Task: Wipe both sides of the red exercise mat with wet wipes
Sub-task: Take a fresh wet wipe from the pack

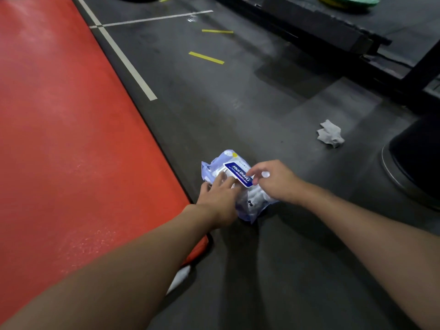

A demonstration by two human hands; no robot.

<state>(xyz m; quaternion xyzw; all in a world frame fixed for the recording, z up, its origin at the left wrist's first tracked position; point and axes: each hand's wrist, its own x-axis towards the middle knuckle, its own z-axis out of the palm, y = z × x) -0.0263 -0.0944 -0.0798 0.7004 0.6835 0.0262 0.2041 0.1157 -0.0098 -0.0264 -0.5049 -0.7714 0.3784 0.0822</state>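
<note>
Nearest us, both bare forearms reach forward and down, and a white scrap (182, 275) shows at the near corner of the red exercise mat (71, 115), just beside our left forearm. The arms converge on the wet wipes pack (227, 160), which lies on the dark floor (262, 103) near the mat's right edge. Our left hand (220, 195) rests palm down on the pack with its grip spread, the straight fingers (226, 181) pressing at the mouth beneath the label. Whether a fingertip has caught a sheet we cannot tell, since the flap hides it. Our right hand (273, 179) comes in from the other side, its grip pinching the free end of the blue flap (239, 172) and holding it lifted off the pack. We judge this to be the fetch-a-wipe step: the pack is open but no fresh sheet is out. The next move calls for pinching one sheet at the opening and drawing it out while the pack is held down so it does not lift along, then turning left to the mat. The mat lies flat, stretching away beside a white floor line (123, 58). Farther right a crumpled wipe (329, 134) lies well apart from the pack. Beyond it stand a black round base (419, 148) and a black equipment frame (321, 27).
</note>
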